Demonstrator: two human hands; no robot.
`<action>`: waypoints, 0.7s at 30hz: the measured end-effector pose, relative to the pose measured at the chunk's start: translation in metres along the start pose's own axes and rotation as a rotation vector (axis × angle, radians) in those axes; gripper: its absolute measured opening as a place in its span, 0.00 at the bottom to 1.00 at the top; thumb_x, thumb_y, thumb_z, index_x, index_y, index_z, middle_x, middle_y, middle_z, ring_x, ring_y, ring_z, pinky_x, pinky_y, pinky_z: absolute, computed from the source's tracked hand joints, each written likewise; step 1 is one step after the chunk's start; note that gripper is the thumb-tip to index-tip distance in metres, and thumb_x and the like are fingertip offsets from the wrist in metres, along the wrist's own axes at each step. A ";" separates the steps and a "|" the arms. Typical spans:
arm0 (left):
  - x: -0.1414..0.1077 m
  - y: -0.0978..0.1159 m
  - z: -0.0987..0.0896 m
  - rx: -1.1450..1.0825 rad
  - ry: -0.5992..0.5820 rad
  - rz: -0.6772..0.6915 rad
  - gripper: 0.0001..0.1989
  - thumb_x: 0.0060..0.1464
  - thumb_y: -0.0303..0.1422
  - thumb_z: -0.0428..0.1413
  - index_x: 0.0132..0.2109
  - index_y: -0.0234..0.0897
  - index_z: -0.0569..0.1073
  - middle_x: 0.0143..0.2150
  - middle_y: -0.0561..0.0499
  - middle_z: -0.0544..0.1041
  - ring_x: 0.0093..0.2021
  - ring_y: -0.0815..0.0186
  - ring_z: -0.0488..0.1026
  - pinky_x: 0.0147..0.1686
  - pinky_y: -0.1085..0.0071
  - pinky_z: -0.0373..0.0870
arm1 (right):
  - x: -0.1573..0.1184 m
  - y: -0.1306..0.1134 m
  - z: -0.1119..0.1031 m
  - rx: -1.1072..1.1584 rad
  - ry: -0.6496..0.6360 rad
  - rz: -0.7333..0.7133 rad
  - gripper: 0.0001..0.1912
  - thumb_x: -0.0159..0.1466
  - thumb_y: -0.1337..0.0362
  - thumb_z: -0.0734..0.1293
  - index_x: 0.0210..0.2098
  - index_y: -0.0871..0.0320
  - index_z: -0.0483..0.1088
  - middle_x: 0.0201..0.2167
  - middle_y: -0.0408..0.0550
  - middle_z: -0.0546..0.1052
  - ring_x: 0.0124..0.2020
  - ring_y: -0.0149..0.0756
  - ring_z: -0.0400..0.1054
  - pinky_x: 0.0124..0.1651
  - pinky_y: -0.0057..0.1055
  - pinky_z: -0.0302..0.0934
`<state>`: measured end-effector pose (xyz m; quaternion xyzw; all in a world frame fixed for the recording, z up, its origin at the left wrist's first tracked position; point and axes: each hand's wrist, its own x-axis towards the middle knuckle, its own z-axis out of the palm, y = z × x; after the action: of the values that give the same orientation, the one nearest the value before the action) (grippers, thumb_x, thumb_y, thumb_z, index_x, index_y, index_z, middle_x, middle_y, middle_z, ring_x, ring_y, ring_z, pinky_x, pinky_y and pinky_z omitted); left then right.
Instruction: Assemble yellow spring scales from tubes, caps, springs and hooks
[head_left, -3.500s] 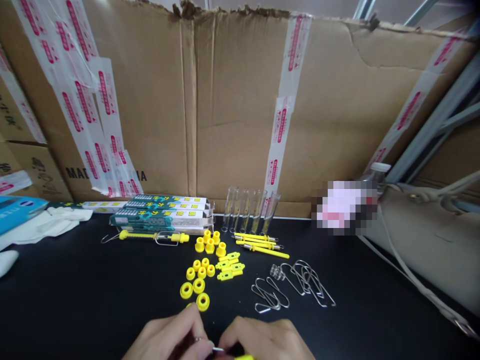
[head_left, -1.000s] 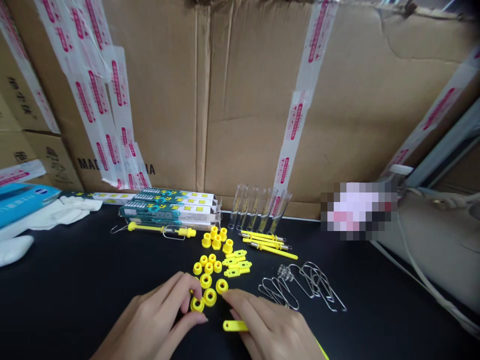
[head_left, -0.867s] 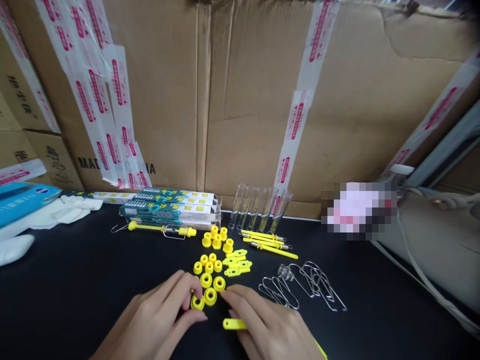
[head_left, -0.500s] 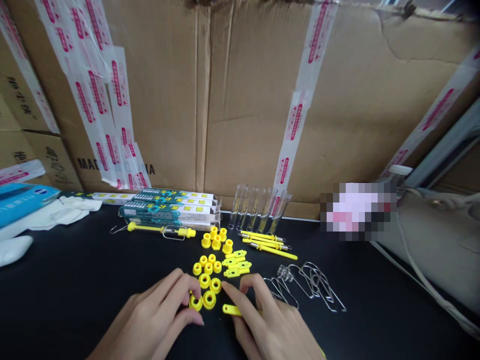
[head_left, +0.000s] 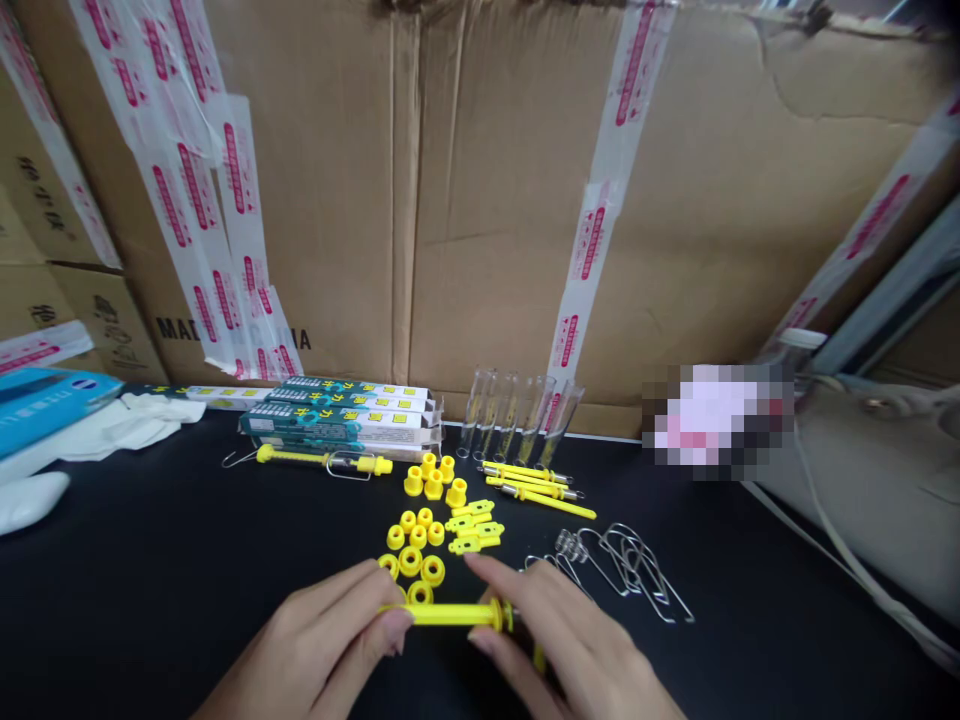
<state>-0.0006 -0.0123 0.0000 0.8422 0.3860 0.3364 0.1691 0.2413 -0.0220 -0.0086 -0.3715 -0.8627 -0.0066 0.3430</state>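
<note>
My left hand (head_left: 319, 640) and my right hand (head_left: 566, 630) hold a yellow plastic rod (head_left: 450, 614) level between them, low over the black table. A yellow ring (head_left: 501, 615) sits on the rod's right end, inside my right fingers. Just behind the rod lie several yellow plastic rings (head_left: 410, 561). Beyond them are several small yellow caps (head_left: 407, 522) and flat yellow plastic tabs (head_left: 474, 531). Bent steel wire hooks (head_left: 622, 575) lie right of my right hand. An assembled yellow spring scale (head_left: 322, 460) lies farther back.
Printed boxes (head_left: 337, 415) and several glass tubes (head_left: 517, 420) stand at the back against a taped cardboard wall (head_left: 487, 220). Yellow rods (head_left: 536, 484) lie nearby. A blue box (head_left: 45, 405) and white gloves (head_left: 135, 425) are at left, a beige bag (head_left: 862, 490) at right.
The yellow rod has risen from the table and now lies level between both hands, with a yellow ring on its right end. My left hand has moved off the rings.
</note>
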 end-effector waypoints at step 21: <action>-0.007 -0.010 0.004 0.230 0.002 0.099 0.16 0.71 0.45 0.44 0.41 0.45 0.71 0.29 0.57 0.77 0.26 0.67 0.78 0.26 0.77 0.70 | 0.007 -0.001 -0.009 0.278 -0.009 0.144 0.15 0.76 0.62 0.56 0.47 0.55 0.74 0.27 0.43 0.79 0.25 0.29 0.76 0.32 0.20 0.72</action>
<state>-0.0062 -0.0112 -0.0111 0.8737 0.3802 0.2987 0.0540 0.2426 -0.0207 0.0032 -0.3814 -0.8280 0.1390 0.3869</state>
